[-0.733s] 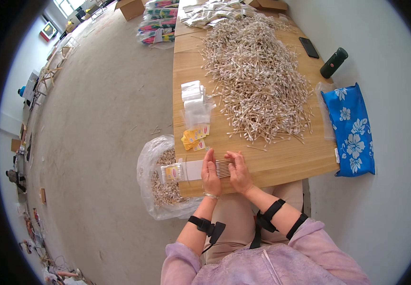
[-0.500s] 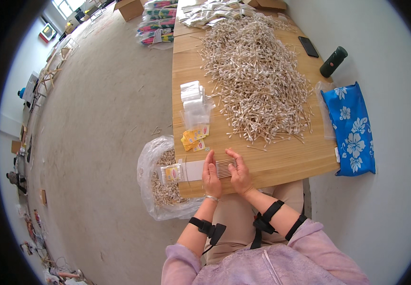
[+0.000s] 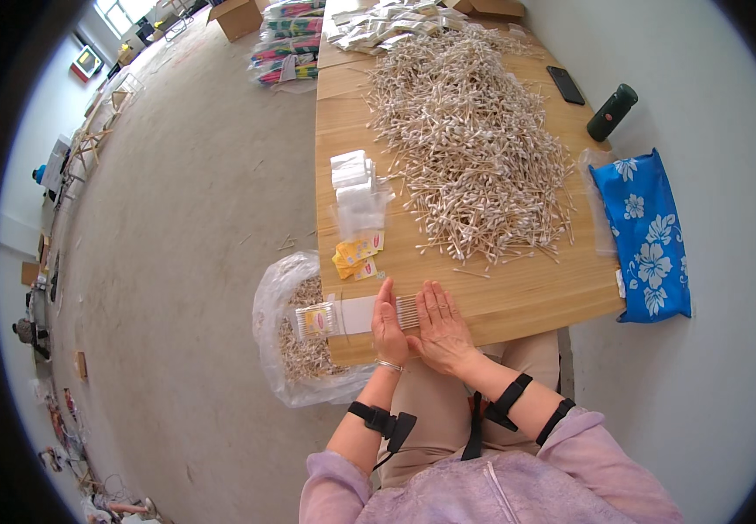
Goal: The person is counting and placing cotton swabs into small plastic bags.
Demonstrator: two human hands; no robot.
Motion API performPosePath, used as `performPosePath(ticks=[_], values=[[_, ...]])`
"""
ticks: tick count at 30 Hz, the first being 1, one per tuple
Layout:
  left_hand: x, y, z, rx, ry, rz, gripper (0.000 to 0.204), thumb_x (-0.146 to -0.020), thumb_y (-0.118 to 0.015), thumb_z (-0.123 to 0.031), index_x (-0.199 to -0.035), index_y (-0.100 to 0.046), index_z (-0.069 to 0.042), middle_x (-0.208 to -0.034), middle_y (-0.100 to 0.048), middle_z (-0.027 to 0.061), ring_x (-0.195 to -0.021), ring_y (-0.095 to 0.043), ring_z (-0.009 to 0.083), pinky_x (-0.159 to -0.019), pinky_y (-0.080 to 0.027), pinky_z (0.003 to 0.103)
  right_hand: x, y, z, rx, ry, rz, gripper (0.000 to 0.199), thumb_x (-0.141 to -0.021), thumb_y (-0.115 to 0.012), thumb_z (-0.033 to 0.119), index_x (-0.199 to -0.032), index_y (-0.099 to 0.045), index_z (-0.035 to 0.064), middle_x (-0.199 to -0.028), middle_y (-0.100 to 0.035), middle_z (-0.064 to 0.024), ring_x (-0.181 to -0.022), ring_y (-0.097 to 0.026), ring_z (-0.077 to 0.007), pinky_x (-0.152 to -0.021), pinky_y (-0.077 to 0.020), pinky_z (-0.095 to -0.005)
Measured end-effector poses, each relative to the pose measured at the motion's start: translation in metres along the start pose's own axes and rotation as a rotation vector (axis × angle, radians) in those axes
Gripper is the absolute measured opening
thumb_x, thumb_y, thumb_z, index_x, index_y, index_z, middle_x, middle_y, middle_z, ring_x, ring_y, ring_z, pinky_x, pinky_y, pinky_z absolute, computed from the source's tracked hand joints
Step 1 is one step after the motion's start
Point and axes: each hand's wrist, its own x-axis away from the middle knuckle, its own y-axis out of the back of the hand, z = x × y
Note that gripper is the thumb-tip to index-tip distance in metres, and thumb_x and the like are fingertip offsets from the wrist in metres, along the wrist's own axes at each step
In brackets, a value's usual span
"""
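At the table's near edge, a row of cotton swabs (image 3: 408, 309) lies side by side between my hands. My left hand (image 3: 388, 323) stands on its edge at the left end of the row, fingers stretched out. Lying flat with fingers extended, my right hand (image 3: 442, 332) covers the row's right part. A white strip (image 3: 357, 314) runs left from my left hand. At its left end is a small pack of swabs (image 3: 315, 320) with a yellow-and-white card. Beyond the hands rises a big heap of cotton swabs (image 3: 474, 148).
Small yellow cards (image 3: 356, 253) and clear plastic bags (image 3: 360, 194) lie along the table's left side. A plastic sack of swabs (image 3: 286, 354) stands below the left edge. To the right are a phone (image 3: 565, 85), a dark bottle (image 3: 612, 113) and a blue floral packet (image 3: 644, 236).
My right hand has turned from upright and cupped to flat, its palm now over the right part of the swab row. My left hand stays nearly in place.
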Motion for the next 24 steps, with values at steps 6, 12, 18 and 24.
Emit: performPosePath(ticks=[6, 12, 18, 24], values=[[0.0, -0.002, -0.003, -0.007, -0.009, 0.009, 0.055, -0.102, -0.032, -0.036, -0.138, -0.034, 0.005, -0.144, -0.037, 0.0149, -0.136, -0.03, 0.0215, -0.114, -0.02, 0.034, -0.002, -0.003, 0.006, 0.023, -0.045, -0.013, 0.088, -0.087, -0.052, 0.048, -0.143, -0.015, -0.0096, -0.151, -0.011, -0.0267, -0.143, -0.006, -0.0373, -0.116, -0.0056, -0.0456], [0.0, 0.0, -0.001, 0.01, -0.021, 0.002, 0.053, -0.102, -0.034, -0.035, -0.137, -0.035, 0.005, -0.142, -0.038, 0.0149, -0.135, -0.032, 0.0217, -0.114, -0.022, 0.034, -0.001, -0.004, 0.004, 0.006, -0.05, 0.007, 0.087, -0.088, -0.05, 0.047, -0.143, -0.014, -0.0099, -0.152, -0.01, -0.0264, -0.143, -0.005, -0.037, -0.116, -0.0037, -0.0454], [0.001, 0.0, -0.002, 0.024, -0.031, -0.019, 0.052, -0.102, -0.034, -0.034, -0.137, -0.035, 0.005, -0.142, -0.038, 0.0145, -0.135, -0.032, 0.0214, -0.114, -0.022, 0.034, -0.001, -0.004, 0.003, -0.053, -0.044, -0.051, 0.087, -0.087, -0.053, 0.044, -0.143, -0.014, -0.0094, -0.151, -0.01, -0.026, -0.143, -0.006, -0.0368, -0.116, -0.0054, -0.0456], [0.0, 0.0, -0.003, 0.037, -0.064, -0.045, 0.051, -0.102, -0.033, -0.033, -0.137, -0.034, 0.004, -0.143, -0.037, 0.0138, -0.135, -0.032, 0.0209, -0.114, -0.021, 0.034, -0.003, 0.008, -0.003, -0.217, -0.046, -0.109, 0.079, -0.083, -0.06, 0.03, -0.143, -0.02, -0.0034, -0.149, -0.019, -0.0208, -0.141, -0.013, -0.0347, -0.116, -0.0094, -0.0467]])
